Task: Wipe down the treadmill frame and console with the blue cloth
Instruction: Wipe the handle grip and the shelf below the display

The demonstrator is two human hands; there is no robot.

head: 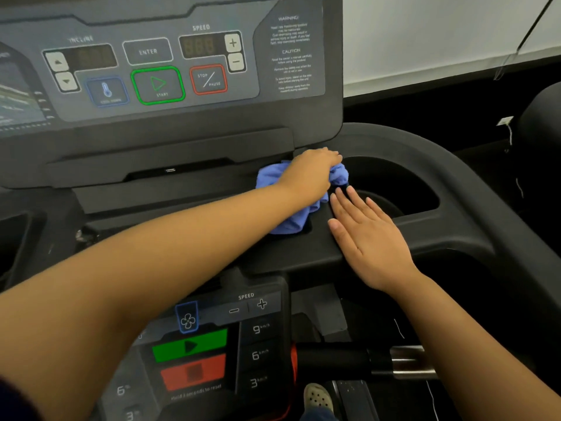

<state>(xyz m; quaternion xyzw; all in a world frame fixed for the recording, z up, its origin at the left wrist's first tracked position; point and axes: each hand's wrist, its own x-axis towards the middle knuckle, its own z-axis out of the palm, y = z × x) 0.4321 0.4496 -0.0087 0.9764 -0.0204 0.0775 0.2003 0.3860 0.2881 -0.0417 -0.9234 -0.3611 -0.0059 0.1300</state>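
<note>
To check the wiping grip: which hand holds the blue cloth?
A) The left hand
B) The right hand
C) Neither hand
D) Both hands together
A: the left hand grips the bunched blue cloth, while the right hand lies flat and open beside it.

Dim, even indoor light; console (170, 65) lettering slightly blurred (worst toward nine o'clock), wide-angle bending at the edges.

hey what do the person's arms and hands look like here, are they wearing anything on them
Both forearms are bare, with no sleeves showing up to the frame edge. The left hand and right hand have no gloves, and no rings, watch or bracelet can be seen. Fingernails on the right hand look short and unpainted.
</note>
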